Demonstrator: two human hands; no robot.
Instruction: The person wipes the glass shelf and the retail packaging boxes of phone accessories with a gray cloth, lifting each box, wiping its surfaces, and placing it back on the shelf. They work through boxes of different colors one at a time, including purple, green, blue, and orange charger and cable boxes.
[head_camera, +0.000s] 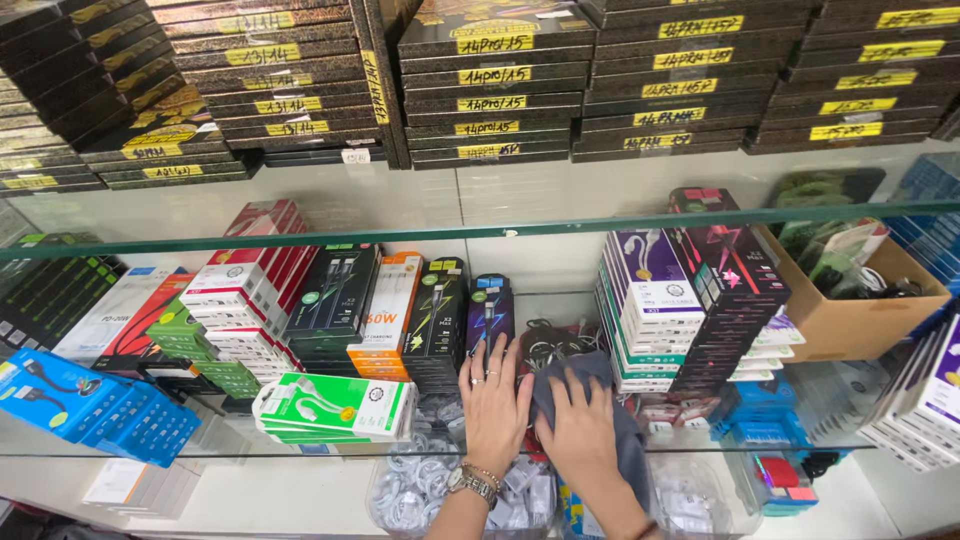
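Low centre of the frame, our right hand (582, 432) presses flat on a grey cloth (600, 395), left hand (495, 400) open beside it; a wide sweep could topple the box stack (650, 310).

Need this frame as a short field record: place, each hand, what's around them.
place: glass shelf in a display stocked with boxed accessories
left hand: flat on the shelf, fingers spread, rings and a wristwatch on it, edge touching the cloth
right hand: pressed flat on a grey cloth
left of hands: green and white box lying on its side
right of hands: stack of white and purple boxes, cardboard box
top shelf: stacks of dark flat boxes with yellow labels
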